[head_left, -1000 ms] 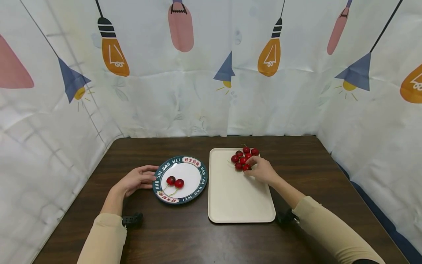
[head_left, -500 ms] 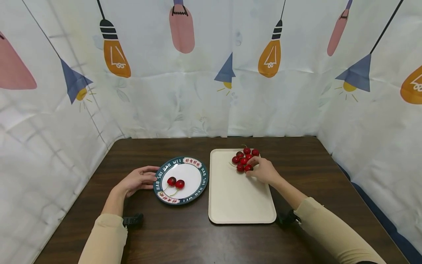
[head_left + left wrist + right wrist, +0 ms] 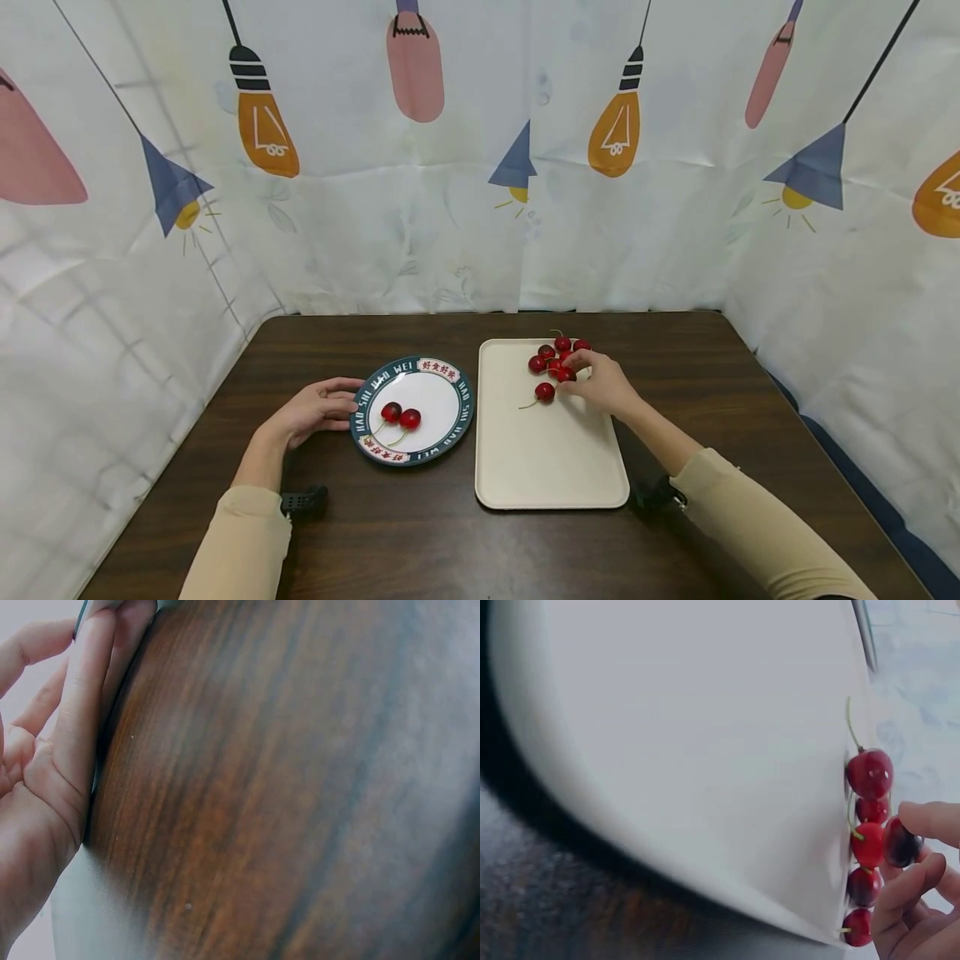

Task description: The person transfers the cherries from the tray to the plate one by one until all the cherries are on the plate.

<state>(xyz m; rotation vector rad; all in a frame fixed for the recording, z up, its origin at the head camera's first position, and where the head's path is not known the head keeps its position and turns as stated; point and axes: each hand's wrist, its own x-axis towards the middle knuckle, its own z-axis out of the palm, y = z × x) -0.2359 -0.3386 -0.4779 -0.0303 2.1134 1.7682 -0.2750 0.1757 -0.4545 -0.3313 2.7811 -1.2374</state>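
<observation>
My left hand [image 3: 318, 410] lies at the left edge of a round white plate [image 3: 438, 400] with a dark green lettered rim. Its fingers [image 3: 86, 697] are fairly straight and touch the rim. Two red cherries [image 3: 401, 416] with stems rest on the plate. To the right, my right hand [image 3: 600, 386] is over a cream tray [image 3: 543, 467]. Thumb and finger pinch a dark cherry [image 3: 904, 841], seen best in the right wrist view. Several more cherries [image 3: 537, 364] cluster at the tray's far right corner. One cherry [image 3: 544, 392] sits slightly apart, stem pointing left.
Plate and tray stand side by side on a dark wooden table [image 3: 405, 542], a narrow gap between them. A white curtain [image 3: 420, 242] printed with lamps and bulbs hangs behind the table and along both sides.
One cherry has come away from the cluster, toward the near side of the tray. My right hand has shifted only slightly among the cherries. My left hand stays at the plate's rim.
</observation>
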